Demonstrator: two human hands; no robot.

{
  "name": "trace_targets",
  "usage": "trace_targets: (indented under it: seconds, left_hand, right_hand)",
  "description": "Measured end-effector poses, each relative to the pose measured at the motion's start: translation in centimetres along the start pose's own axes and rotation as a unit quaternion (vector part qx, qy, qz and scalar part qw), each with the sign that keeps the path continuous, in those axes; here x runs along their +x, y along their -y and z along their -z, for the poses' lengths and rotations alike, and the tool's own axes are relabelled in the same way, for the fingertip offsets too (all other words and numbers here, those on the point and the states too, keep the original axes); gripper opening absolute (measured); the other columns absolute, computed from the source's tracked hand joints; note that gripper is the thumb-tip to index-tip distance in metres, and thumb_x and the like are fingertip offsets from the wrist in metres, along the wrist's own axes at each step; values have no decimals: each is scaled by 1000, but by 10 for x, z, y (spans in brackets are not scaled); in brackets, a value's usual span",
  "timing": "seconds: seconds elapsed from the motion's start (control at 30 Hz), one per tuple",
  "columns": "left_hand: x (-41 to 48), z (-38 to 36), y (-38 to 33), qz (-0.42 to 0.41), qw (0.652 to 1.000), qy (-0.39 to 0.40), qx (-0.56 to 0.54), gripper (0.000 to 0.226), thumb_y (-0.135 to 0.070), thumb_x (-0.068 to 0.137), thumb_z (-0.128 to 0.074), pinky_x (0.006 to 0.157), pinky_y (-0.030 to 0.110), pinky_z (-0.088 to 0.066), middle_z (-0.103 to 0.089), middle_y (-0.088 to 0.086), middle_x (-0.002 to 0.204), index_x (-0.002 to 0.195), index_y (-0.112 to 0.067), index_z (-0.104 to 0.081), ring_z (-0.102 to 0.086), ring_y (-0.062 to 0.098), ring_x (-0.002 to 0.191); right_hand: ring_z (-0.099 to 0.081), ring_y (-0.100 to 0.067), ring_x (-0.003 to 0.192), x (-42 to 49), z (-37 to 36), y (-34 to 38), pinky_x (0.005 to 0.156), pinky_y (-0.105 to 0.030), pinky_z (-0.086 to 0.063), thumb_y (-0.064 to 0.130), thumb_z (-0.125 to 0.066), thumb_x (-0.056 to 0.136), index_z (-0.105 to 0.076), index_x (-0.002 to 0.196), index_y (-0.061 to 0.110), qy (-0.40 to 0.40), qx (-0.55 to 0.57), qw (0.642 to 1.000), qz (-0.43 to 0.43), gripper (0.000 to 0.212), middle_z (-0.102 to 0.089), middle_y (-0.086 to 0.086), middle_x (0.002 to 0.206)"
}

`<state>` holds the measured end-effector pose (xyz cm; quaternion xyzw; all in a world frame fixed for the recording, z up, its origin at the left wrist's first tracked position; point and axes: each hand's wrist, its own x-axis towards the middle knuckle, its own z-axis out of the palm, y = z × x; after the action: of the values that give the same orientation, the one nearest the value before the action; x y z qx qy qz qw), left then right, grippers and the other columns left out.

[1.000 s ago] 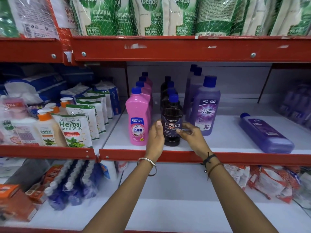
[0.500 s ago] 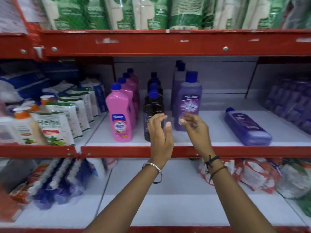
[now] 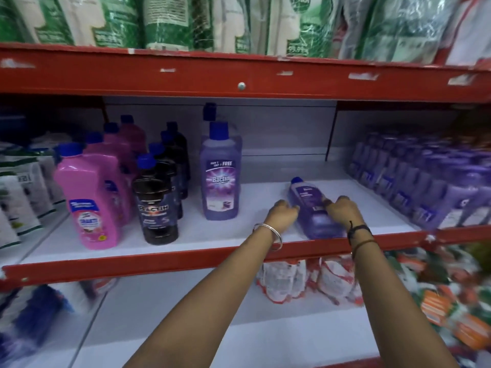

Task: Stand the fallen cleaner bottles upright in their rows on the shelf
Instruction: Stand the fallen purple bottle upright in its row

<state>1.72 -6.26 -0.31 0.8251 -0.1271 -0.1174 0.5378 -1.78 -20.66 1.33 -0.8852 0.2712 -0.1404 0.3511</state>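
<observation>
A purple cleaner bottle (image 3: 309, 205) lies flat on the white shelf (image 3: 260, 221), cap pointing toward the back. My left hand (image 3: 282, 214) presses against its left side and my right hand (image 3: 341, 210) curls over its right side, so both grip it. To the left stand three rows: pink bottles (image 3: 90, 200), black Bactin bottles (image 3: 156, 205) and purple Bactin bottles (image 3: 220, 176), all upright.
Rows of shrink-wrapped purple bottles (image 3: 425, 181) fill the shelf's right end. The red shelf lip (image 3: 186, 257) runs just under my wrists. Green refill pouches (image 3: 186, 19) hang above. Red-and-white packets (image 3: 313, 280) lie on the lower shelf.
Both hands let go of the black bottle, which now stands upright, and moved right to the lying purple bottle. The view has shifted right.
</observation>
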Motion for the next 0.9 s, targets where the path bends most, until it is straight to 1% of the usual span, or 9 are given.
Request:
trace_targets:
  seconds: [0.17,0.27,0.33,0.43,0.6,0.67,0.73,0.8,0.9]
  left_hand:
    - [12,-27,-12,56,994,-20,-88,36,-20,87,-51,81,29,-42,-58,20,120,116,1,-51,-57,32,104]
    - [12,-27,-23,111,958,-66,-257,31,-5,81,-53,75,34,-48,-58,18,101,112,2,-51,-57,29,86]
    - [13,-18,-24,127,952,-78,-269,38,1,78,-55,67,32,-47,-57,16,97,116,5,-52,-58,28,80]
    - [11,-2,-18,130,952,-71,-270,40,4,76,-59,67,34,-50,-59,16,96,116,3,-52,-64,30,83]
    - [3,27,-13,69,956,-93,-271,29,18,63,-60,80,51,-56,-67,21,86,88,3,-64,-64,34,79]
    - [-5,40,-12,19,954,-82,-289,25,18,67,-57,68,40,-58,-68,12,71,78,-4,-65,-63,29,71]
    - [-21,56,-14,-25,958,-83,-272,25,12,75,-59,62,28,-56,-67,7,77,91,-7,-62,-62,22,68]
    - [-34,68,-13,-60,968,-93,-225,36,7,78,-61,71,31,-56,-64,10,97,111,-5,-56,-62,23,79]
    - [-55,90,0,-102,972,-115,-177,46,0,77,-66,83,40,-55,-63,11,113,119,-10,-51,-62,24,96]
  right_hand:
    - [-54,-44,113,12,-4,-5,90,-42,-44,31,-54,92,-51,117,-8,6,50,999,-13,46,-54,-31,127]
    - [-62,-31,76,12,-4,-6,61,-33,-50,25,-67,85,-53,115,-11,86,209,973,-52,49,-64,-22,99]
    - [-59,-24,63,8,-5,-6,50,-27,-48,23,-71,80,-56,113,-12,131,275,949,-76,50,-64,-18,87]
    - [-62,-24,63,3,-9,-4,44,-23,-51,24,-73,78,-58,106,-6,158,335,926,-77,44,-66,-17,88]
    - [-67,-24,76,-13,-13,10,64,-29,-58,15,-71,78,-61,104,2,211,383,899,-5,31,-69,-11,91]
    - [-66,-23,78,-21,-17,18,65,-30,-58,5,-71,78,-56,104,4,205,411,888,21,30,-67,-11,95]
    - [-65,-21,82,-33,-22,27,63,-29,-60,-2,-71,75,-51,111,2,189,439,877,53,41,-64,-10,101]
    - [-66,-19,88,-43,-28,33,63,-25,-61,-4,-72,73,-50,116,3,177,447,872,97,49,-63,-7,107]
    - [-67,-17,93,-64,-40,45,63,-22,-59,1,-73,74,-49,119,8,177,437,870,145,52,-63,0,110]
